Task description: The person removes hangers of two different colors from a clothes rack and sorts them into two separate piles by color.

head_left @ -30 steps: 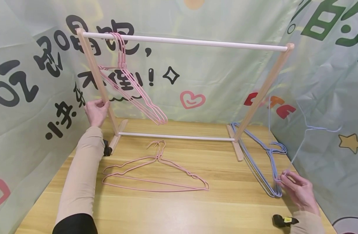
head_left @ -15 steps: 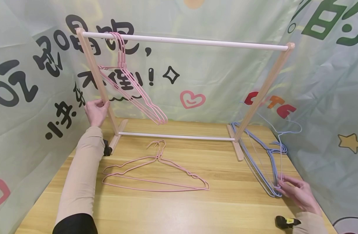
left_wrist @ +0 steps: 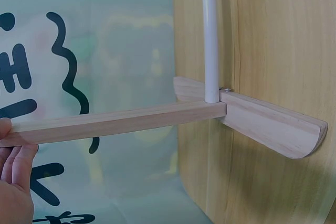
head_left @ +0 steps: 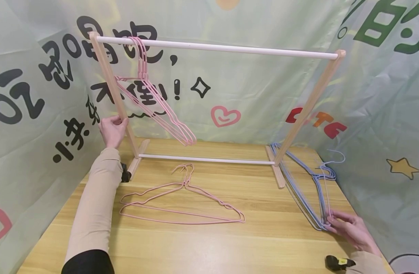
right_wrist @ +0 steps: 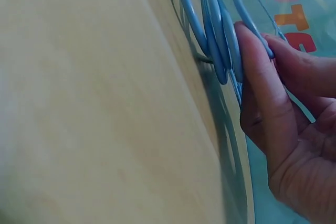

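My left hand (head_left: 113, 131) grips the left wooden post (left_wrist: 115, 121) of a clothes rack. At the table's right side my right hand (head_left: 354, 233) pinches one blue wire hanger (right_wrist: 245, 11) by its near corner, between thumb and fingers. That hanger's hook (head_left: 335, 162) sticks up just over a stack of blue hangers (head_left: 320, 198), which lies against the rack's right foot. In the right wrist view the held corner is beside the stacked corners; whether they touch I cannot tell. Several pink hangers (head_left: 143, 70) hang at the left of the white top rail (head_left: 216, 47).
Two overlapping pink hangers (head_left: 187, 185) lie on the wooden table (head_left: 202, 247) in front of the rack's lower white bar (head_left: 206, 159). A printed cloth backdrop (head_left: 257, 87) rises behind the table and along both sides.
My right hand has brought the blue hanger down from nearly upright toward the stack, its hook swinging down and left. The left hand keeps its grip on the post.
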